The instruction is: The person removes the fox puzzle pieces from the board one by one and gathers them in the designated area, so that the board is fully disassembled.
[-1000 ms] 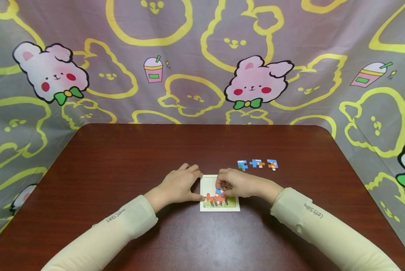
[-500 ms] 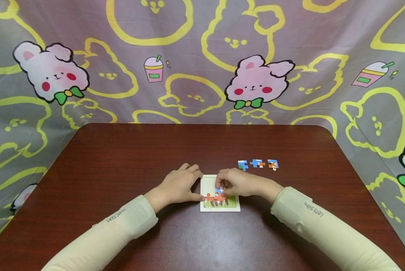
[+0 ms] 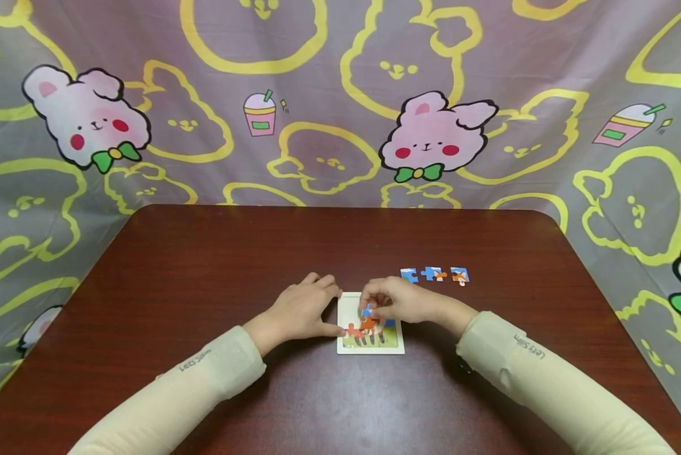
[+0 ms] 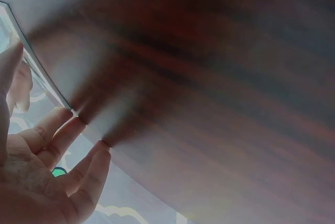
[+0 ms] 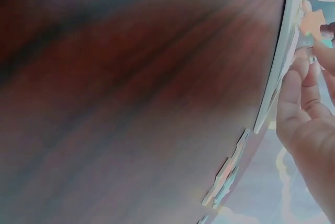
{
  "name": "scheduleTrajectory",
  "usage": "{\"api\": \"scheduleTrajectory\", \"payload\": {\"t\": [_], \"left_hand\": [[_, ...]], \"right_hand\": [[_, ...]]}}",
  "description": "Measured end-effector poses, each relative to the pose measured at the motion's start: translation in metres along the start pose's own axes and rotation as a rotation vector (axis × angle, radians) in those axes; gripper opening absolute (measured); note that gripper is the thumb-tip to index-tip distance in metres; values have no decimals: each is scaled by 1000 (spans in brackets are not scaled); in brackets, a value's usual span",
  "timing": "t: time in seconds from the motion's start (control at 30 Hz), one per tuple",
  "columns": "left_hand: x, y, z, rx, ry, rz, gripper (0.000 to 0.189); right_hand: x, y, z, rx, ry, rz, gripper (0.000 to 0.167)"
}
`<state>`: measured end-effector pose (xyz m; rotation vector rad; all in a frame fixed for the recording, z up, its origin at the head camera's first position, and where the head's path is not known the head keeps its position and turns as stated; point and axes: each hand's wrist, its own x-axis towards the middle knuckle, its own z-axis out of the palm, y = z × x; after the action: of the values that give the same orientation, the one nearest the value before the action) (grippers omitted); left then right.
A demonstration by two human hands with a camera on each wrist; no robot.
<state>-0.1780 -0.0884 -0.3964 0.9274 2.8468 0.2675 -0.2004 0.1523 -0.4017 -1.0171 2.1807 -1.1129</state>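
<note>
In the head view, a small white-rimmed puzzle tray [image 3: 368,352] lies on the table, its lower part filled with green and orange animal pieces. My right hand [image 3: 394,300] pinches an orange-and-blue puzzle piece [image 3: 367,321] between thumb and fingers, tilted over the middle of the tray. My left hand [image 3: 300,309] rests along the tray's left side, thumb on the lower edge and fingertips at the upper corner. The left wrist view has the left hand [image 4: 57,166] with extended fingers touching the table. At the right wrist view's edge, the tray partly hides behind the right hand [image 5: 309,124].
Behind the tray to the right lie three loose pieces in a row: a blue one [image 3: 408,275], a blue-and-orange one [image 3: 433,274] and one with an orange animal head [image 3: 460,275]. A patterned curtain [image 3: 329,76] hangs behind the dark wooden table [image 3: 249,253].
The right hand has shifted slightly up and left, tipping its puzzle piece up from the tray. A blue patch at the tray's right side now shows. The left hand has stayed in place.
</note>
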Motion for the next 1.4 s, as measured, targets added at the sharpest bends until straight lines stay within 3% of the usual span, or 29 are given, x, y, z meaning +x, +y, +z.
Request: {"api": "scheduleTrajectory", "payload": {"t": [0.13,0.57,1.4], "left_hand": [[1,0,0,3,0,1,64],[2,-1,1,16,1,2,64],[0,2,0,10,1,6,68]], "right_hand": [[0,1,-1,59,13,-16,8],[-4,5,-10,21,82,-40,3],[-50,15,-38,-6,279,62,5]]}}
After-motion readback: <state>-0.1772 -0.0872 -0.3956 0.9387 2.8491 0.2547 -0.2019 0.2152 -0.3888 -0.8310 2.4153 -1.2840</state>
